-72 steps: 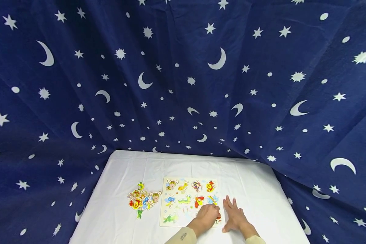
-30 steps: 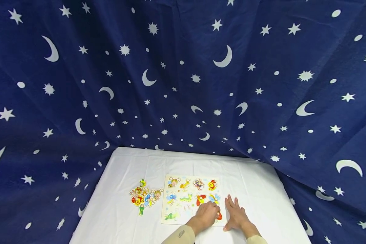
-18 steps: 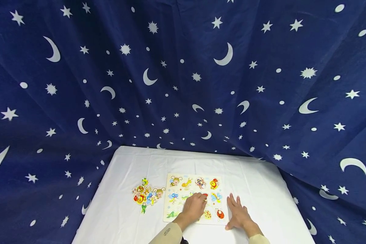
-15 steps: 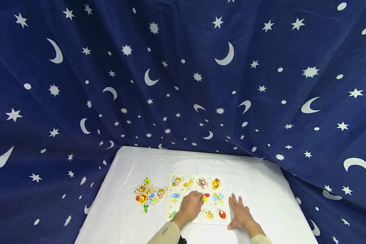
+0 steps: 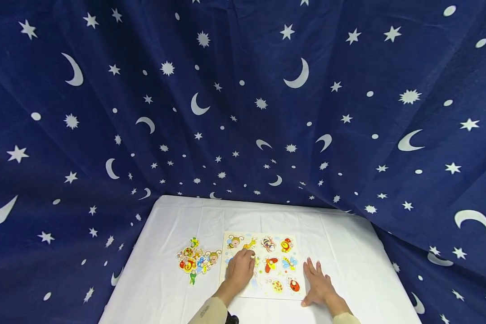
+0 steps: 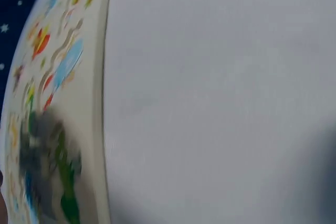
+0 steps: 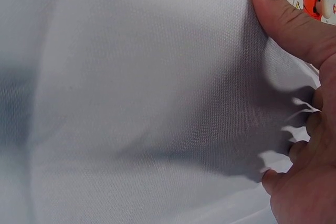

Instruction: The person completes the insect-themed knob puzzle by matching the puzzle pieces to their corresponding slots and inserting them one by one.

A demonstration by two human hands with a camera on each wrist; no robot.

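Observation:
In the head view my left hand (image 5: 240,270) is over the left half of a pale wooden insect puzzle board (image 5: 263,294), fingers loosely bent, with no piece visible in them. It hides part of the middle and bottom rows. Red-and-yellow firefly (image 5: 271,264), ladybug (image 5: 294,285), blue dragonfly (image 5: 289,263) and spider (image 5: 268,244) show on the board. My right hand (image 5: 317,284) rests on the cloth beside the board's right edge, fingers spread. The right wrist view shows its thumb (image 7: 286,22) near the board's corner. In the left wrist view a green grasshopper (image 6: 67,182) appears blurred.
A heap of loose puzzle pieces (image 5: 187,264) lies left of the board, with a bee piece (image 5: 213,257) at its right side and a green piece (image 5: 192,277) in front. White cloth (image 5: 348,252) covers the table. A blue star-patterned curtain (image 5: 243,112) hangs behind.
My left hand has moved left across the board, from the ladybug past the firefly, uncovering both and the dotted round insect. The right hand has stayed in place. The camera view has shifted slightly.

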